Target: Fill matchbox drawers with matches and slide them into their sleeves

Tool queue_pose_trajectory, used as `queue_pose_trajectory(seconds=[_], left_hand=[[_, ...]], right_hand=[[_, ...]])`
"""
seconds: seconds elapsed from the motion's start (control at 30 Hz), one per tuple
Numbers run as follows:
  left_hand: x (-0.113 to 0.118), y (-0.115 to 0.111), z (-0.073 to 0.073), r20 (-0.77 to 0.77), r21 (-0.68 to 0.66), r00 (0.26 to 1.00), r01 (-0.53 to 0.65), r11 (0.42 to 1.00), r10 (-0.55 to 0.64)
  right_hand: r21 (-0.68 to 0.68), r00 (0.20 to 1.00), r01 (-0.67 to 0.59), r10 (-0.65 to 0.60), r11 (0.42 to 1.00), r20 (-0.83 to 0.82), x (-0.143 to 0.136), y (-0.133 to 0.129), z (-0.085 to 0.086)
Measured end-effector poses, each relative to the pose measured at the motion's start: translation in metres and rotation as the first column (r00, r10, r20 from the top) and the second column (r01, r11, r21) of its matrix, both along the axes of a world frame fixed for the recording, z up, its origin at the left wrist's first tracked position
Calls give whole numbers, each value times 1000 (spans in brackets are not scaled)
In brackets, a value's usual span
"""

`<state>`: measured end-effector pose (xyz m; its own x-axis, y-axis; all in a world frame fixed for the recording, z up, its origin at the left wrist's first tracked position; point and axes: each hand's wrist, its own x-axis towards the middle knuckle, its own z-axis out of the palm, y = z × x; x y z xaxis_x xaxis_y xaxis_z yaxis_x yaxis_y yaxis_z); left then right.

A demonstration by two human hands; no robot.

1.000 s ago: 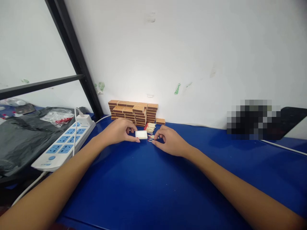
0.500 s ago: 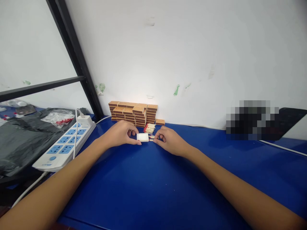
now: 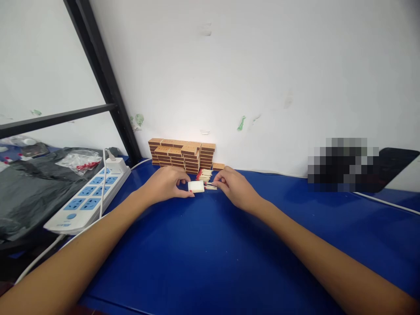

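Note:
My left hand grips the left end of a small white matchbox tray between thumb and fingers. Just right of the tray, my right hand has thumb and forefinger pinched together at some loose matches; whether a match is between the fingertips is too small to tell. Behind the tray lies a pile of red-tipped matches. Stacked matchboxes stand against the wall, and a single matchbox lies right of the stack, partly behind my right hand.
A white power strip with a plug and cable lies at the left on the blue table. Beyond it are dark plastic sheeting and a black metal frame. A dark, partly pixelated object stands at the right.
My right hand has moved slightly up and away from the tray, exposing more of the loose matches. My left hand still holds the tray, almost unmoved.

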<state>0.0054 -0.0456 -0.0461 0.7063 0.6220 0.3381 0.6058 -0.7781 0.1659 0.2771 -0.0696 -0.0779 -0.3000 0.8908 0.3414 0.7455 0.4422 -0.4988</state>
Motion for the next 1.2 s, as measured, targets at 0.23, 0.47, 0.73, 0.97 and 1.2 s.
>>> queue_pose_trajectory(seconds=[0.23, 0.47, 0.73, 0.97, 1.2], left_hand=[[11, -11, -5, 96, -67, 995, 33, 997, -26], [7, -8, -1, 42, -74, 999, -13, 997, 16], [-2, -1, 4, 12, -15, 999, -48, 999, 48], [-4, 0, 3, -16, -13, 998, -55, 998, 55], [-5, 1, 4, -12, -12, 998, -68, 998, 68]], right_hand=[[30, 995, -89, 87, 996, 46, -25, -21, 4], [50, 998, -61, 62, 997, -13, -19, -16, -2], [-49, 997, -50, 53, 998, 48, 4, 1, -6], [-99, 995, -57, 64, 993, 79, 1, 0, -6], [-74, 990, -87, 95, 993, 108, 1, -2, -11]])
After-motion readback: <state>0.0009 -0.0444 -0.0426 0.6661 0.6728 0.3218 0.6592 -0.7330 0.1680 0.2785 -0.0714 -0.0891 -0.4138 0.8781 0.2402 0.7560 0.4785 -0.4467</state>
